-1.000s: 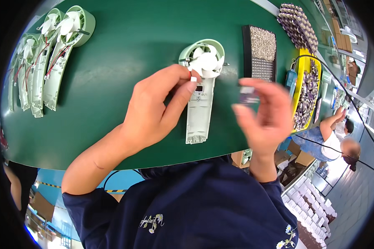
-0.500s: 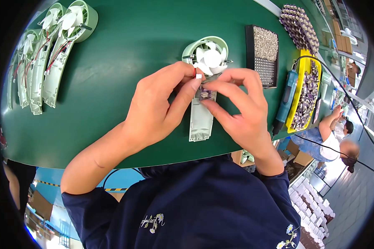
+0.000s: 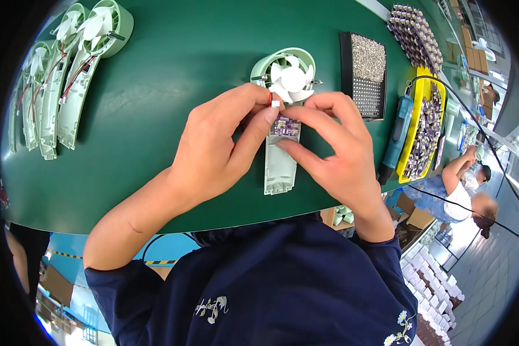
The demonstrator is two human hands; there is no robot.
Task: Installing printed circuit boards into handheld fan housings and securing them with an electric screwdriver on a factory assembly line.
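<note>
Since 1 second ago, the right hand [image 3: 340,155] has joined the left hand [image 3: 219,150], both pinching a small purple circuit board [image 3: 285,126] into the pale green plastic fan shell [image 3: 282,144].

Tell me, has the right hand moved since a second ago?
Yes. The right hand swung left, away from the black tray, and now meets the left hand over the pale green fan housing.

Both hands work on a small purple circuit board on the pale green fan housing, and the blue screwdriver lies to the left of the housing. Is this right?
Not quite. In the head view the blue screwdriver lies to the right of the pale green fan housing, beside the yellow tray. The left hand and right hand do work on the purple circuit board.
</note>
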